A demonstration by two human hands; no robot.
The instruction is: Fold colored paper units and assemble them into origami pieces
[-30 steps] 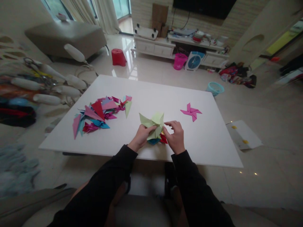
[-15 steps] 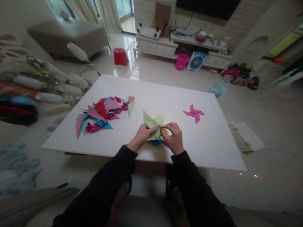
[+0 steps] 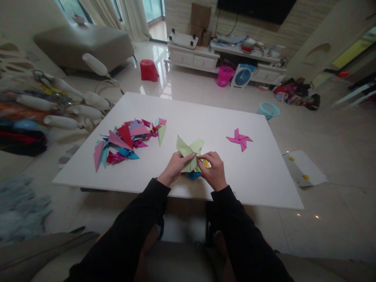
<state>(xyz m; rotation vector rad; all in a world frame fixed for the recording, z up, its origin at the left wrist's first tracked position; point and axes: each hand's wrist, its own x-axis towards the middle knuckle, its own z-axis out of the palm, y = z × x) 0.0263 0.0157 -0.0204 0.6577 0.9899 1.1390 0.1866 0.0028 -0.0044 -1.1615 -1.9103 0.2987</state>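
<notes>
The light-green folded paper (image 3: 191, 166) is held above the surface (image 3: 264, 176), near its front edge, gripped by the left hand (image 3: 175, 167) and pinched near its centre by the right hand (image 3: 215, 168). Blue paper (image 3: 194, 175) is partly covered below. A magenta pinwheel (image 3: 239, 139) is laid to the right; colourful folded papers (image 3: 125, 137) are heaped to the left.

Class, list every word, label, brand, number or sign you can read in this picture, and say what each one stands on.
None can be read.
White panel on the floor: yellow patches, but any print is too blurred.
Blue-and-white box fan: any label is too small.
Light green folded paper and pink paper pinwheel: no writing visible.
</notes>
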